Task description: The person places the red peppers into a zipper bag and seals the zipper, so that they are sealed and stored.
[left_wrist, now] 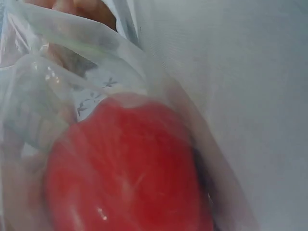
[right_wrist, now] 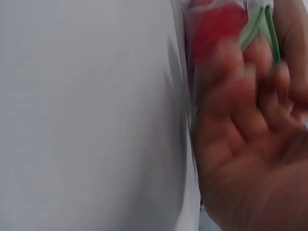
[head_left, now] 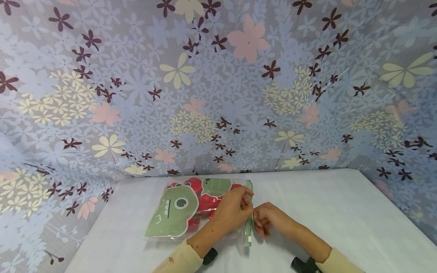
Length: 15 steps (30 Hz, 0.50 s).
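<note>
A clear zip bag [head_left: 173, 214] printed with green dinosaur faces lies on the white table, its green zip edge [head_left: 249, 231] facing right. Red rounded things fill it; a smooth red one [left_wrist: 127, 168] shows large through the plastic in the left wrist view. My left hand [head_left: 233, 206] reaches across the bag and grips the zip edge with curled fingers. Just right of it, my right hand [head_left: 273, 220] pinches the same edge, fingers bent. In the right wrist view two green zip strips [right_wrist: 251, 31] stand apart above the fingers of my right hand [right_wrist: 255, 130].
The white tabletop [head_left: 317, 201] extends to the right of the bag and in front of it. A flower-patterned cloth [head_left: 218, 94] hangs behind the table and along both sides. Black wrist straps [head_left: 209, 256] show by the cream sleeves.
</note>
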Each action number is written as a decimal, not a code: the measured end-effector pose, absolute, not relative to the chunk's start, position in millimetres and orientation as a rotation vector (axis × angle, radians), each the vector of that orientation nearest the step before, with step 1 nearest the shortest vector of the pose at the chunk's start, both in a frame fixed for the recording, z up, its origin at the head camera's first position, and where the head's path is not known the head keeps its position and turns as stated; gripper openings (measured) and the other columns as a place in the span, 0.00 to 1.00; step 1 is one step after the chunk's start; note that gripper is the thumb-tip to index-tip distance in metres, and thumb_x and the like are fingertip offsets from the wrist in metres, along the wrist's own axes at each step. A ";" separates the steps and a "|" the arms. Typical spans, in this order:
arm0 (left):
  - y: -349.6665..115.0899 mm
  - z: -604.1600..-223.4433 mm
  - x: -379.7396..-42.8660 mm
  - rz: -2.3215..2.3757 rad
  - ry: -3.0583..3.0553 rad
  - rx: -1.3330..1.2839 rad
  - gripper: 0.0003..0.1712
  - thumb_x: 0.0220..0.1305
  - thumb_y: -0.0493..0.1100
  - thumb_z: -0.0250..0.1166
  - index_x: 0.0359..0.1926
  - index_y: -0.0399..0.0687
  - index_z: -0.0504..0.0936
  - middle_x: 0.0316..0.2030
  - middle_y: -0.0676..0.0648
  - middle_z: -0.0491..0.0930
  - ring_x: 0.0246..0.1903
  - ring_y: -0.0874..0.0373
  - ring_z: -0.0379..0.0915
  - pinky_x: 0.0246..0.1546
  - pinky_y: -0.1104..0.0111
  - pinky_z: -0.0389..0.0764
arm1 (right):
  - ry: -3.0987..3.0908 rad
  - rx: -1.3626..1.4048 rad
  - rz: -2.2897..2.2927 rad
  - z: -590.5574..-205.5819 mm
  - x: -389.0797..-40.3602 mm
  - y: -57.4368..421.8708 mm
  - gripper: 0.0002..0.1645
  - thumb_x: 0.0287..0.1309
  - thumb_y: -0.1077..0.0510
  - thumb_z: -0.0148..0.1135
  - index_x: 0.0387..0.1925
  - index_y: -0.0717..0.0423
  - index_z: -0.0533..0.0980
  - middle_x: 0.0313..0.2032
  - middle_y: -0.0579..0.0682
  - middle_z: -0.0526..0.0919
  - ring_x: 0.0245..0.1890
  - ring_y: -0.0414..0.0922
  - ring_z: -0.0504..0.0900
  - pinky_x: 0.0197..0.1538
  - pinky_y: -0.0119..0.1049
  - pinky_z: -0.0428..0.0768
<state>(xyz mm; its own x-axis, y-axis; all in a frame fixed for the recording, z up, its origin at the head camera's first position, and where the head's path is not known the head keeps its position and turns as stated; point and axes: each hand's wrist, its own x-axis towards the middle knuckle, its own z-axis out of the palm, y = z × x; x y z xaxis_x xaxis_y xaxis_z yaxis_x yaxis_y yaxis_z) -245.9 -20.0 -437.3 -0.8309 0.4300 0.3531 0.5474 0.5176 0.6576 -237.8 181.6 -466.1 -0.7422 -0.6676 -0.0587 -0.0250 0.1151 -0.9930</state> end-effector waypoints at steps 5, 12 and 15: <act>-20.0 -438.4 -246.7 -1.209 -2.586 -0.848 0.16 0.61 0.34 0.68 0.51 0.43 0.83 0.26 0.59 0.77 0.24 0.73 0.70 0.27 0.78 0.77 | 1.675 -0.794 -1.468 -466.7 -235.4 187.2 0.24 0.67 0.58 0.49 0.36 0.81 0.76 0.26 0.58 0.87 0.24 0.41 0.84 0.25 0.30 0.80; -19.6 -439.8 -247.2 -1.193 -2.582 -0.847 0.16 0.61 0.33 0.68 0.51 0.42 0.83 0.27 0.59 0.77 0.25 0.74 0.71 0.28 0.79 0.78 | 1.655 -0.747 -1.535 -470.0 -231.4 180.7 0.24 0.77 0.55 0.58 0.39 0.79 0.78 0.30 0.54 0.89 0.26 0.40 0.86 0.31 0.31 0.84; -19.3 -440.4 -247.0 -1.186 -2.575 -0.841 0.16 0.61 0.33 0.68 0.50 0.42 0.83 0.27 0.60 0.77 0.25 0.74 0.71 0.29 0.79 0.77 | 1.640 -0.728 -1.576 -470.4 -229.4 178.4 0.17 0.75 0.59 0.60 0.38 0.74 0.78 0.30 0.51 0.89 0.27 0.40 0.86 0.33 0.32 0.85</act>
